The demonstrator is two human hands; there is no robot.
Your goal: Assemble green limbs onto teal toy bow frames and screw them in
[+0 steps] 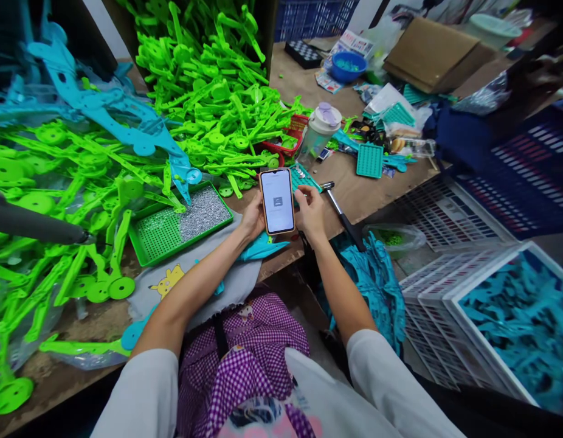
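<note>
My left hand [254,216] is wrapped around the left side of a smartphone [278,210] in an orange-brown case. The phone is upright, its lit, mostly white screen facing me with a small dark box in the middle. Close to the phone's right edge is my right hand [310,210], its fingers curled in and nothing visible in them. Below the phone lies a blue plastic part [263,246]. A green perforated tray [158,237] of small silvery pieces sits to the left, and a hammer [338,210] lies just beyond my right hand.
Bright green plastic parts [208,103] are heaped across the left and back, with a long blue part [126,121] on top. A lidded cup [322,128] stands by a red basket [297,131]. White crates [445,304] with blue parts stand at the right.
</note>
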